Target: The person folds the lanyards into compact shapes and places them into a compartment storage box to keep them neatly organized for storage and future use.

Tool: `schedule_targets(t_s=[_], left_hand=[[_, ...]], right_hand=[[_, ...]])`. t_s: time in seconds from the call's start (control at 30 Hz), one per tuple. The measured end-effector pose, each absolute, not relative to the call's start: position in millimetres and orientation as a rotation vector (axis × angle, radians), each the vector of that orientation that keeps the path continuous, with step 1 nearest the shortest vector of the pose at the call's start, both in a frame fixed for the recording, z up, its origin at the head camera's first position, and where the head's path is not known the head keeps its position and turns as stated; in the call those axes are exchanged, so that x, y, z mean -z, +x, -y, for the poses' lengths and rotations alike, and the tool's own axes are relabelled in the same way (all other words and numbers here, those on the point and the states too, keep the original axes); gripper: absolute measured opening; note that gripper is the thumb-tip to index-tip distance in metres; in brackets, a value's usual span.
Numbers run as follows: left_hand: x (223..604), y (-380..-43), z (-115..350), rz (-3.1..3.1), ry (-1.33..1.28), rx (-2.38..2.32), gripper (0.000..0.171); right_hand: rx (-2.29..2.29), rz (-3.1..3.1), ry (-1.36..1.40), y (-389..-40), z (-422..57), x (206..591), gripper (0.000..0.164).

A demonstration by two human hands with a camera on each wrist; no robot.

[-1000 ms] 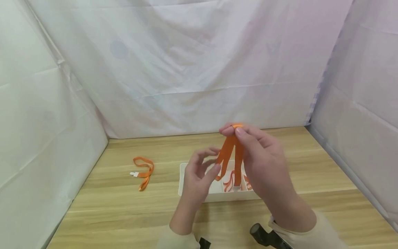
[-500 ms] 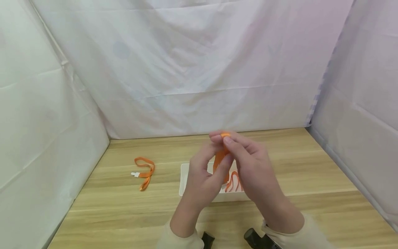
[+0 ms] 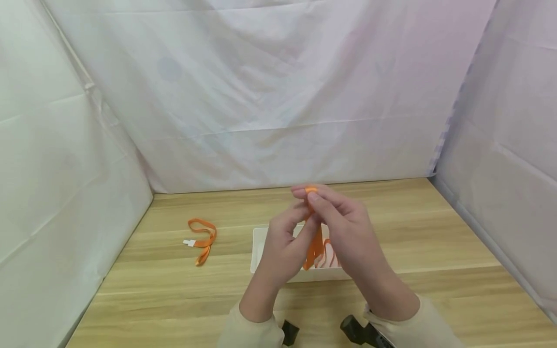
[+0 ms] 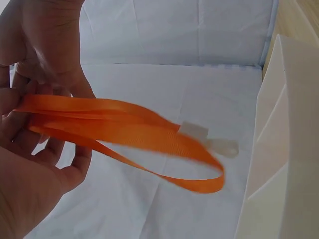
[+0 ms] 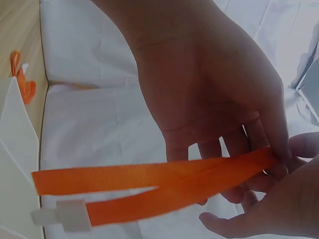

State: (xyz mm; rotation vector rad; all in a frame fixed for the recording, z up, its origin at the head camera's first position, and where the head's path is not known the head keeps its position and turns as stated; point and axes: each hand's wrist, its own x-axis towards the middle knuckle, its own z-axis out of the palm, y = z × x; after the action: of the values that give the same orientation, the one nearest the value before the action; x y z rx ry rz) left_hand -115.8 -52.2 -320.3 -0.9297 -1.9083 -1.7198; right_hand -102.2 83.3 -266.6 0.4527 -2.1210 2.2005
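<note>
An orange lanyard (image 3: 314,246) hangs in folded loops between my hands, above the white box (image 3: 322,276). My right hand (image 3: 354,232) pinches its top fold between thumb and fingers. Just below, my left hand (image 3: 283,249) has its thumb and fingers closed about the strap. In the left wrist view the lanyard's loops (image 4: 119,129) spread away from the fingers. A whitish plastic clip (image 5: 75,215) sits at the strap's end in the right wrist view. Inside the box, other orange straps (image 3: 328,251) lie in a compartment, partly hidden by the hands.
Another orange lanyard (image 3: 204,242) with a white clip lies on the wooden table (image 3: 152,290), left of the box. White cloth walls (image 3: 278,96) enclose the table at the back and both sides. Black mounts (image 3: 354,328) show at the wrists.
My left hand has moved up to the right hand and closed on the strap. The right hand has shifted left and slightly down, bringing the lanyard's loops closer together.
</note>
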Motion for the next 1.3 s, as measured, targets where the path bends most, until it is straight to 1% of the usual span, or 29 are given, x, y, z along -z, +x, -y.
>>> schedule_targets(t_s=[0.2, 0.7, 1.3], left_hand=[[326.4, -118.2, 54.2, 1.970, -0.952, 1.809, 0.016], [350.2, -126.4, 58.7, 2.016, -1.132, 1.732, 0.013], [352.4, -126.2, 60.5, 1.979, -1.200, 1.722, 0.020]], right_hand=[[-2.148, 2.160, 0.412, -105.6, -85.8, 264.3, 0.028], [-2.090, 2.110, 0.436, -110.4, -91.3, 254.9, 0.030], [-2.042, 2.146, 0.482, -111.0, -91.4, 259.6, 0.028]])
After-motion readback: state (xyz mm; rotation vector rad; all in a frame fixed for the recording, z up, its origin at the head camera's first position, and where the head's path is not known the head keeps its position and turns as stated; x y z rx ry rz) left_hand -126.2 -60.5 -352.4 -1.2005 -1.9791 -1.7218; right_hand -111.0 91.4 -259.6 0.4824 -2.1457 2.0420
